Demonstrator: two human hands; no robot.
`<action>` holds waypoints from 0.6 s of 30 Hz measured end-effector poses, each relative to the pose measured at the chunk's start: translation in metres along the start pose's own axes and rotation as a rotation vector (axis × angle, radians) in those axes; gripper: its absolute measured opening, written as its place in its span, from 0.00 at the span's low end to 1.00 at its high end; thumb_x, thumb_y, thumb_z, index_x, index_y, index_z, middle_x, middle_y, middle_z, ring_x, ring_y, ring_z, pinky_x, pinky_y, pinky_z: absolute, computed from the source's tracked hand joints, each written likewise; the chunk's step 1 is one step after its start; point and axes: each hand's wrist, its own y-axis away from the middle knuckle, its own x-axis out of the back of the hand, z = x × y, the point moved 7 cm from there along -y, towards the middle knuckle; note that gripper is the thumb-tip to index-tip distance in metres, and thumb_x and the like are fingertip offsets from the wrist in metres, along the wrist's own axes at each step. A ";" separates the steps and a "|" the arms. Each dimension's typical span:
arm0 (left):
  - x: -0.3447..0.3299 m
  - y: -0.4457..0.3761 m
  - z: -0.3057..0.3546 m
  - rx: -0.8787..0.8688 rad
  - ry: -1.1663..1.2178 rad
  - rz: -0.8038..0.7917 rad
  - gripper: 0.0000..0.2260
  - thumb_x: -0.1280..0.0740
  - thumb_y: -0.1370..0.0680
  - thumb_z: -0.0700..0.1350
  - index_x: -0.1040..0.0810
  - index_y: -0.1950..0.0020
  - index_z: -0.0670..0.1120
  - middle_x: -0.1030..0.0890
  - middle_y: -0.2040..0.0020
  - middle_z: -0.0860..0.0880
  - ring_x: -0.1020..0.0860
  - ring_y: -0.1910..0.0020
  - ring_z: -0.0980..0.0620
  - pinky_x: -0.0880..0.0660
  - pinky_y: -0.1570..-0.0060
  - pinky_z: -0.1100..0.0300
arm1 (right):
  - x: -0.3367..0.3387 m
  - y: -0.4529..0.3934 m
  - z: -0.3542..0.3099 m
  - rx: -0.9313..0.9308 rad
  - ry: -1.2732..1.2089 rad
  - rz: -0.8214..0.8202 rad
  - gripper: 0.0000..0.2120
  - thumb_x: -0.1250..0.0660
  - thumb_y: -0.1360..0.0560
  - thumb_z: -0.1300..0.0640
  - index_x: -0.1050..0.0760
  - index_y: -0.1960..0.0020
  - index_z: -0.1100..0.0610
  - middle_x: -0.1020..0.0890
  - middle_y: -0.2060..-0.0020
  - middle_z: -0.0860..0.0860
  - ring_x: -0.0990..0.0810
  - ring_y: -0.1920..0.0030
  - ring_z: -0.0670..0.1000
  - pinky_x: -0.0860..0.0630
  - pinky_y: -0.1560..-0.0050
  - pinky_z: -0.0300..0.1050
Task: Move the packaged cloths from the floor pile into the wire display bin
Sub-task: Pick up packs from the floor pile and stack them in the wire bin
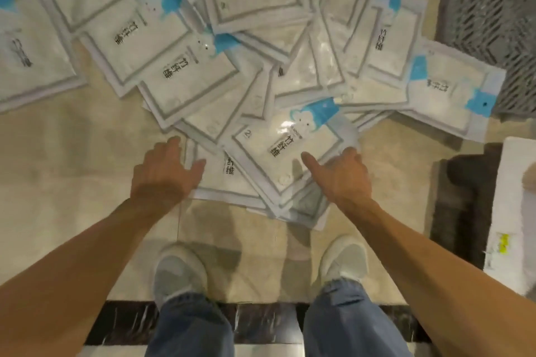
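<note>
Black characters "竹纤维" printed down the packaged cloths [285, 151], a "2" printed at the nearest pack's corner, smaller print too blurred to be read

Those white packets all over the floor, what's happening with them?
A person is standing over a pile of packaged cloths spread on the tiled floor, bending down with both arms out. The left hand is open at the near edge of the pile. The right hand is on the nearest packet, thumb spread over it, though its grip isn't clear. Nothing is lifted yet. A wire bin stands at the right, just beyond the pile.
</note>
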 end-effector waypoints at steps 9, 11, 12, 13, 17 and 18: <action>-0.044 -0.042 -0.006 0.207 0.232 0.010 0.51 0.19 0.34 0.60 0.42 0.25 0.35 0.32 0.28 0.34 0.31 0.28 0.35 0.30 0.33 0.43 | -0.048 -0.037 0.017 -0.226 -0.362 0.042 0.56 0.23 0.33 0.32 0.48 0.26 0.65 0.30 0.29 0.61 0.27 0.31 0.62 0.25 0.33 0.57; -0.046 -0.045 -0.007 0.212 0.250 -0.019 0.49 0.19 0.33 0.60 0.39 0.25 0.35 0.30 0.29 0.35 0.30 0.29 0.36 0.29 0.34 0.44 | -0.047 -0.037 0.023 -0.260 -0.461 0.049 0.51 0.20 0.32 0.37 0.45 0.28 0.63 0.26 0.35 0.59 0.23 0.37 0.60 0.23 0.38 0.53; -0.048 -0.045 -0.008 0.208 0.278 -0.042 0.46 0.19 0.32 0.59 0.37 0.26 0.36 0.28 0.30 0.36 0.29 0.30 0.37 0.27 0.36 0.45 | -0.046 -0.035 0.025 -0.279 -0.513 0.053 0.49 0.19 0.32 0.39 0.43 0.29 0.63 0.26 0.39 0.58 0.23 0.41 0.59 0.23 0.41 0.51; -0.051 -0.045 -0.011 0.205 0.317 -0.064 0.43 0.20 0.31 0.59 0.34 0.28 0.36 0.26 0.32 0.37 0.27 0.32 0.37 0.26 0.38 0.45 | -0.046 -0.034 0.028 -0.294 -0.572 0.058 0.46 0.18 0.33 0.42 0.40 0.29 0.63 0.25 0.41 0.55 0.22 0.44 0.57 0.22 0.44 0.50; -0.054 -0.030 -0.029 0.202 0.585 -0.078 0.25 0.21 0.27 0.49 0.25 0.37 0.39 0.19 0.43 0.43 0.20 0.43 0.41 0.23 0.51 0.50 | -0.051 -0.031 0.038 -0.271 -0.850 0.028 0.24 0.17 0.32 0.55 0.21 0.41 0.60 0.13 0.48 0.53 0.14 0.51 0.55 0.16 0.53 0.49; -0.052 -0.024 -0.034 0.197 0.678 -0.088 0.21 0.22 0.26 0.44 0.24 0.37 0.41 0.18 0.46 0.45 0.19 0.46 0.44 0.22 0.53 0.53 | -0.051 -0.027 0.039 -0.258 -0.920 0.009 0.20 0.18 0.30 0.59 0.21 0.41 0.60 0.13 0.48 0.54 0.13 0.52 0.55 0.16 0.57 0.47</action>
